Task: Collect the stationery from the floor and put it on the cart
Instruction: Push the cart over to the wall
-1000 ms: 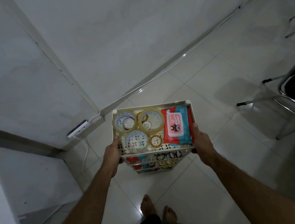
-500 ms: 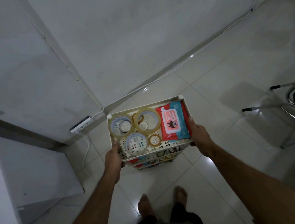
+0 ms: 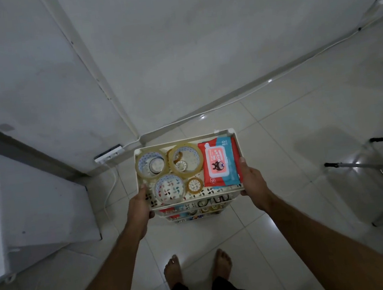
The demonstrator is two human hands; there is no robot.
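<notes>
Since the earlier frame the cart (image 3: 217,132), loaded with tape rolls (image 3: 185,157), has been rolled nearer the wall, clasped by left hand (image 3: 138,205) and right hand (image 3: 253,180), and should be pushed evenly.

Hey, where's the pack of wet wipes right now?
In the head view the pack of wet wipes lies flat on the right side of the cart's top tray, beside the large tape roll and next to the right hand.

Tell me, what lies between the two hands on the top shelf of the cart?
Between the left hand and the right hand, the head view shows tape rolls and a wet wipes pack on the cart.
</notes>
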